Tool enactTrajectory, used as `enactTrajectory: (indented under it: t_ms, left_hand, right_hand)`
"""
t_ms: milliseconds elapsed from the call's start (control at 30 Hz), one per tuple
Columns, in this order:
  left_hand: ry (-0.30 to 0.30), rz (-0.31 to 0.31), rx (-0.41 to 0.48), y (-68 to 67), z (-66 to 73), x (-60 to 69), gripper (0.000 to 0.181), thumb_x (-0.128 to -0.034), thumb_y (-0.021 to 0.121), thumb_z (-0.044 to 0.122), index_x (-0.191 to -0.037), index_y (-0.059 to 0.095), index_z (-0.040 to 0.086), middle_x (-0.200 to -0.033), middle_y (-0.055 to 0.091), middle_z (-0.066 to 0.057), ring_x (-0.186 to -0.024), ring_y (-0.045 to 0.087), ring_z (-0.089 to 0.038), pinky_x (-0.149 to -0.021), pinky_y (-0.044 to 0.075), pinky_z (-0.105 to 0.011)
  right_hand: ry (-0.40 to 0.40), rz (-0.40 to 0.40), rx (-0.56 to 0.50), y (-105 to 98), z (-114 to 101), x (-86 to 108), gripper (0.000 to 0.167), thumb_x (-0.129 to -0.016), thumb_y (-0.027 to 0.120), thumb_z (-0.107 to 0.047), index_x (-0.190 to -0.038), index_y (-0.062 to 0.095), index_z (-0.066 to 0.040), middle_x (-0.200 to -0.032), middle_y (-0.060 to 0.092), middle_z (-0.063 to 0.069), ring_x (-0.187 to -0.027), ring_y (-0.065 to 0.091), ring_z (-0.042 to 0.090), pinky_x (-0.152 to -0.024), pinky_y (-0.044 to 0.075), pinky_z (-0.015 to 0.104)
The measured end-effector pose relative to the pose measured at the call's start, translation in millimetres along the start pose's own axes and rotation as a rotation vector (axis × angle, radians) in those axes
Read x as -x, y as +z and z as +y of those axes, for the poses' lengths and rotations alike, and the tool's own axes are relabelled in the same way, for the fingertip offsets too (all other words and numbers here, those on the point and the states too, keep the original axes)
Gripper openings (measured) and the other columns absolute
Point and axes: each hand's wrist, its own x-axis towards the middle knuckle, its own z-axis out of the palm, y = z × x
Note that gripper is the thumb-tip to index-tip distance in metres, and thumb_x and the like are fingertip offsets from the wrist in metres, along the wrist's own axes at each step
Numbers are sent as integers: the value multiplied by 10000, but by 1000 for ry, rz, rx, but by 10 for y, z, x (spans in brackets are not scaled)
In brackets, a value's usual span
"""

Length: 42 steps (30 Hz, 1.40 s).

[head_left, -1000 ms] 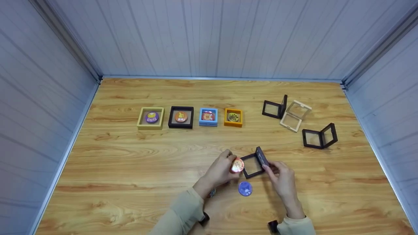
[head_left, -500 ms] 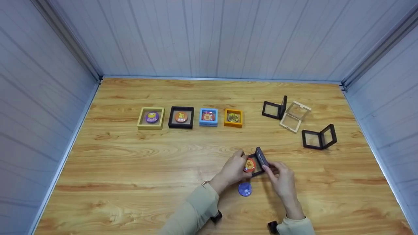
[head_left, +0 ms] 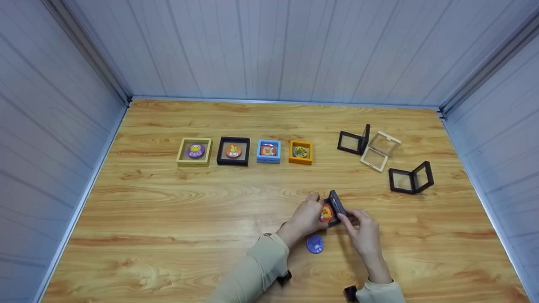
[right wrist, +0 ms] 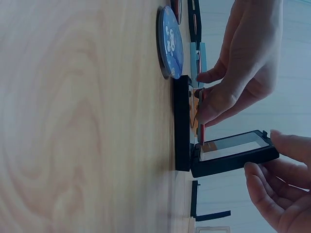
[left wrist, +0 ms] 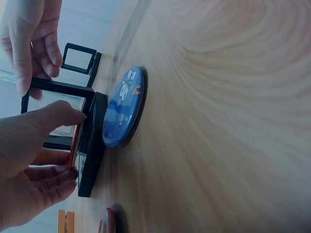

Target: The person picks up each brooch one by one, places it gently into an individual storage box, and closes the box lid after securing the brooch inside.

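Observation:
My left hand (head_left: 306,216) pinches a round red-and-orange badge (head_left: 326,213) by its edge, just over the lower half of a hinged black display frame. The frame's lid (head_left: 337,203) stands tilted up, and my right hand (head_left: 365,233) grips its free edge between thumb and fingers. In the right wrist view, the badge's red rim (right wrist: 202,116) sits between the left thumb and fingers, close above the frame base (right wrist: 182,131); whether it touches the film is unclear. A blue-purple badge (head_left: 315,244) lies on the table in front of the frame.
Four-sided closed frames with badges inside stand in a row: cream (head_left: 180,158), black (head_left: 233,163), light blue (head_left: 268,160) and orange (head_left: 300,160). At right lie unfolded frames: two black (head_left: 348,150) (head_left: 402,191) and one off-white (head_left: 372,167). Pale panel walls (head_left: 269,50) enclose the wooden table.
My left hand has moved right, bringing the red badge from beside the black frame to over its lower half. My right hand keeps holding the lid in place.

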Motion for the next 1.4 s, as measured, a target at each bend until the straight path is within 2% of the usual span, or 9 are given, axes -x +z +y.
enactTrajectory:
  t_ms: [233, 500, 633, 900, 1133, 1400]
  left_hand:
    - [-9, -25, -27, 25, -5, -19, 546, -665, 736, 341, -1053, 591, -14, -986, 503, -79, -849, 484, -150, -778, 427, -240]
    - [4, -5, -81, 34, -20, -22, 562, -669, 734, 374, -1067, 593, 1, -1001, 513, -85, -870, 505, -170, -773, 436, -263]
    - [3, 13, -60, 33, -39, -2, 596, -678, 727, 396, -1102, 580, 4, -1020, 511, -89, -897, 509, -182, -782, 436, -270]
    - [-14, 35, 45, -10, -100, 77, 625, -695, 707, 432, -1142, 558, 20, -1036, 488, -84, -926, 500, -188, -795, 432, -296]
    - [-57, 2, 96, -98, -203, 155, 622, -677, 727, 395, -1116, 564, -14, -1027, 500, -97, -926, 491, -188, -820, 419, -291]
    - [-76, 0, 120, -133, -319, 184, 508, -643, 778, 280, -1013, 608, -25, -893, 489, -77, -818, 481, -190, -736, 431, -292]
  right_hand:
    - [10, -3, -3, 5, -4, 6, 130, -763, 681, -77, -840, 658, 24, -752, 611, 85, -608, 590, 167, -530, 492, 243]
    - [2, 5, -4, 0, -8, 0, 130, -762, 681, -73, -846, 660, 24, -747, 613, 76, -605, 594, 170, -525, 492, 233]
    - [-20, 22, 1, 3, -3, 1, 128, -750, 689, -61, -839, 661, 26, -732, 611, 66, -591, 587, 164, -522, 493, 247]
    - [-53, 35, 10, 1, 13, 3, 137, -738, 697, -52, -840, 663, 32, -726, 615, 68, -587, 581, 167, -539, 495, 344]
    - [17, 0, 5, -24, 21, 4, 156, -763, 685, -102, -861, 667, 19, -754, 617, 68, -622, 581, 169, -555, 486, 248]
    - [33, -9, -32, -44, 42, -2, 137, -795, 650, -97, -876, 672, 11, -794, 635, 79, -662, 594, 181, -580, 486, 215]
